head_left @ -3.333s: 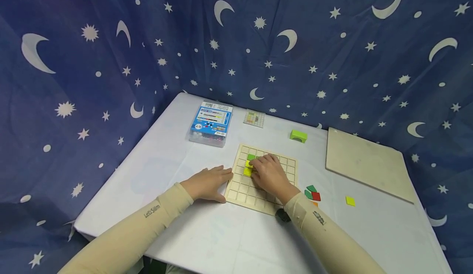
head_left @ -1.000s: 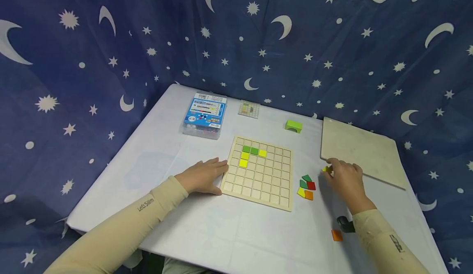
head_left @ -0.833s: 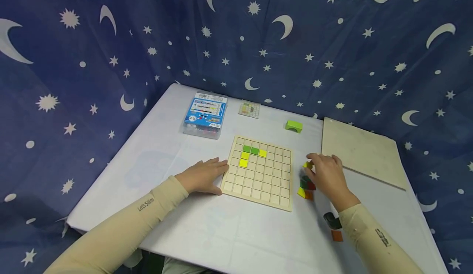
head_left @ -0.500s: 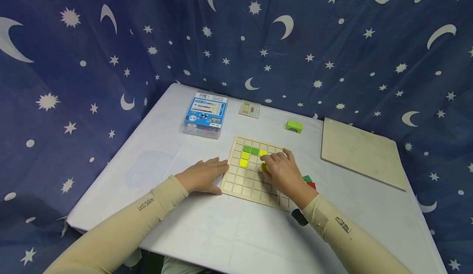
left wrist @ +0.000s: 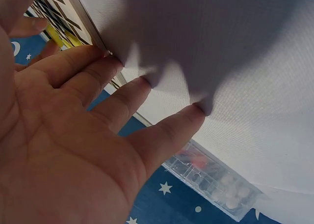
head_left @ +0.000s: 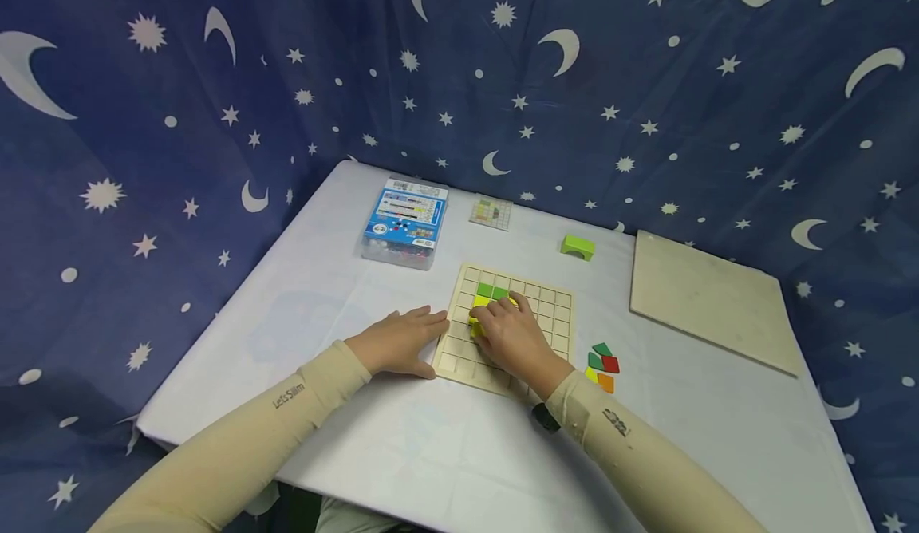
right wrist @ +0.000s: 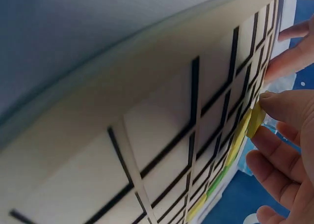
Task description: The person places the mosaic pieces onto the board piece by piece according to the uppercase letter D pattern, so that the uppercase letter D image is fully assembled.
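A pale wooden grid board lies on the table. My right hand is over its left-middle part and pinches a yellow square tile between thumb and finger, close over the grid. Two green tiles sit in cells near the board's far side, with a yellow tile just below the first. My right hand partly covers the other yellow tiles. My left hand rests on the white cloth with fingers extended, fingertips at the board's left edge, as the left wrist view also shows.
Right of the board lies a small cluster of red, green, orange and yellow tiles. Behind the board are a clear plastic box with a blue label, a small pattern card and a green arch block. A beige panel lies at far right.
My right hand took the loose yellow tile from the table at the right and carried it left over the board, down beside the placed yellow tiles. My left hand stayed at the board's edge.
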### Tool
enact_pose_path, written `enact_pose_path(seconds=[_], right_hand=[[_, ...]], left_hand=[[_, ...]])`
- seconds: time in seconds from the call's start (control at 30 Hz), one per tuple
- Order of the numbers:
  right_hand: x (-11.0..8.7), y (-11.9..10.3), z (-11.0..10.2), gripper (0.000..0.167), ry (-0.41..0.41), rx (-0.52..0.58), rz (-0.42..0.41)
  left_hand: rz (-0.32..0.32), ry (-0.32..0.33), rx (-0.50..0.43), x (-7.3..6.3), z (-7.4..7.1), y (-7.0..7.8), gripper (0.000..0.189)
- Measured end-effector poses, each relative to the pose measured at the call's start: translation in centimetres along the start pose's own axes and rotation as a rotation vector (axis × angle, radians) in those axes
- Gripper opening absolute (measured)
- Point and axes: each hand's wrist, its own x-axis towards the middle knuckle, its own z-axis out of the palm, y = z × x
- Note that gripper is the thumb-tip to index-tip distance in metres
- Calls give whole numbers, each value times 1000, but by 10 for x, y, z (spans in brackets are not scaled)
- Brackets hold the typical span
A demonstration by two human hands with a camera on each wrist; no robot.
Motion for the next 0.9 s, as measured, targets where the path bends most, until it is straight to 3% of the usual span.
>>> enact_pose_path(seconds=[0.9], right_hand=[[3, -3, 9, 30, 9, -16, -14]], left_hand=[[0, 6, -5, 1, 2, -1, 84]])
